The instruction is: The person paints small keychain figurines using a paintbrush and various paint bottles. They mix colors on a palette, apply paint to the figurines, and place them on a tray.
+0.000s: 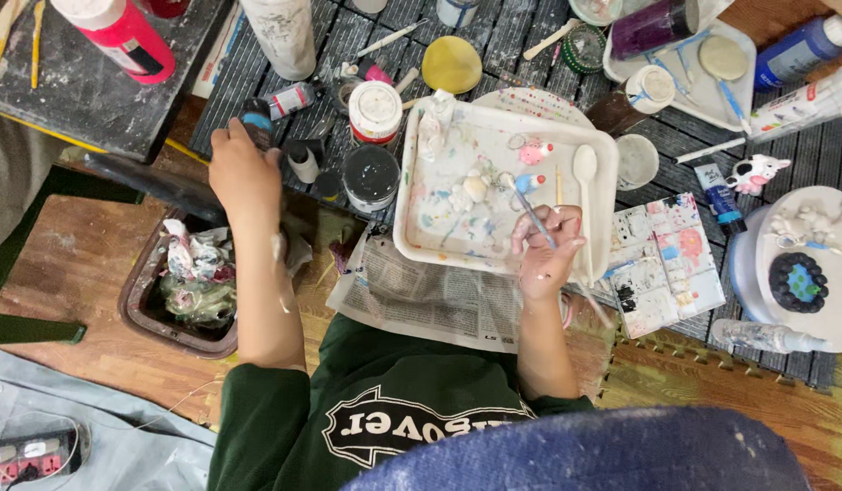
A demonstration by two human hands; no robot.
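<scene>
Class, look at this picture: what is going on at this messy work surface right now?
A person in a green shirt sits over a paint-smeared white tray holding small figures. The right hand has a thin brush in its grip, tip at a small blue-and-white figure on the tray. The left hand reaches among small paint bottles and closes on a dark one. A bin of used paper sits by the left arm.

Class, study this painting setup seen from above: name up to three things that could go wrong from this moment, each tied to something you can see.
1. The left hand reaches among crowded small paint bottles; one could tip.
2. The right hand holds a thin brush over the white tray; paint might drip on the small figures.
3. The tray overhangs the newspaper and could be nudged.
</scene>
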